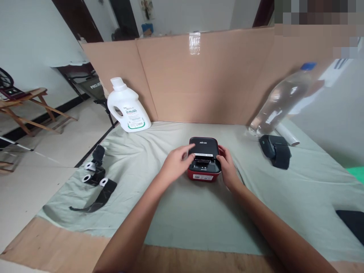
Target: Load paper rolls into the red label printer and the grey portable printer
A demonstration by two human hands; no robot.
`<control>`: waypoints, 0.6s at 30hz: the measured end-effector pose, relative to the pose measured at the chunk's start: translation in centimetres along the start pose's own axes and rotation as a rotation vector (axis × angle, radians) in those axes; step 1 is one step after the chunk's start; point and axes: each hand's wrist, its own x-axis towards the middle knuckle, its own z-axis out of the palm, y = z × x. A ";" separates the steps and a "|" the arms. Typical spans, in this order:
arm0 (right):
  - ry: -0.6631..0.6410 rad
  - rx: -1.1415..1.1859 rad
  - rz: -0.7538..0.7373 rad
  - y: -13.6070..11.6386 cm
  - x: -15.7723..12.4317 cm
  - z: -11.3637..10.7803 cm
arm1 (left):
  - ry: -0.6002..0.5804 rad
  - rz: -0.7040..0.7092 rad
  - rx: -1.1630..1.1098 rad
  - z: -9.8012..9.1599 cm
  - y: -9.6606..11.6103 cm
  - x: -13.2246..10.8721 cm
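Note:
A small red and black label printer [204,163] sits on the green cloth [216,216] in front of me. Its black lid is down, and a white strip lies along the lid's front edge, by the slot. My left hand [176,161] is at the printer's left side, thumb and index finger apart over the lid's edge; its other fingers are partly hidden. On the right side, my right hand [227,167] grips the printer, with the thumb on the lid's front corner and the fingers curled round the side.
A white detergent bottle [131,108] stands back left, before a cardboard panel [204,83]. Several black straps with white rolls [98,178] lie at left. At right are a leaning clear plastic bottle [280,100], a black strapped device [275,149] and a dark flat object [352,223].

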 end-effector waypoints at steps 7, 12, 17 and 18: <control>-0.015 0.111 0.021 1.8 0.4 0.1 | -0.137 -0.430 -0.780 1.7 -4.0 2.0; -0.041 0.102 -0.011 1.1 0.4 0.1 | -0.100 -0.426 -0.882 2.4 -3.9 2.0; -0.044 0.129 -0.022 1.7 0.1 0.2 | -0.088 -0.437 -0.892 2.6 -3.9 1.8; -0.039 0.141 -0.023 1.9 0.0 0.2 | -0.085 -0.439 -0.899 2.7 -3.9 1.8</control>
